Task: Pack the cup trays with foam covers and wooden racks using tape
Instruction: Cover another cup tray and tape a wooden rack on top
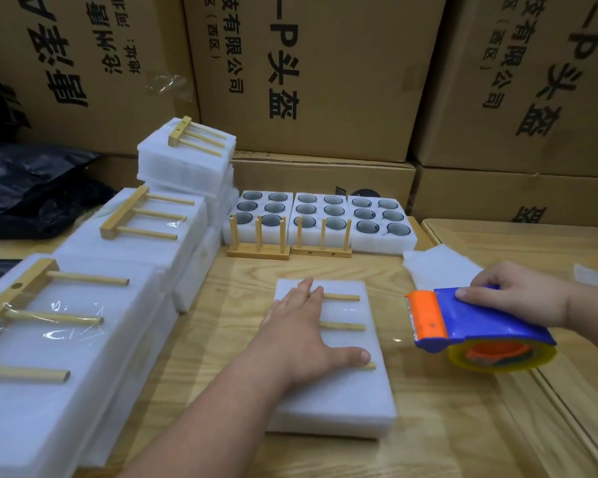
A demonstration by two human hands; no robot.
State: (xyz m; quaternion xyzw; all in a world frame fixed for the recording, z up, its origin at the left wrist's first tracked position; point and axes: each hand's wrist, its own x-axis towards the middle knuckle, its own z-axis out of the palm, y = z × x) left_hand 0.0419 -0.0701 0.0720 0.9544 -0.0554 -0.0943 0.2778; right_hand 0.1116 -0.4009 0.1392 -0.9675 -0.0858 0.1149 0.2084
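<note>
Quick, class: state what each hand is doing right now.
Left hand: open, pressing flat on the wooden rack atop the foam block.
Right hand: closed, holding the tape dispenser.

White foam-covered tray (342,391) flat on my table, wooden rack (342,326) lying pegs-right on top, blue-orange tape dispenser (477,326) just right, three open cup trays (320,219) behind.

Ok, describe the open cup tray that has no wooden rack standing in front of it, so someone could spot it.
Look at the back of the wooden table, below the cardboard boxes, where three white foam cup trays sit in a row. It is the rightmost tray; the other two each have an upright wooden rack in front.
</note>
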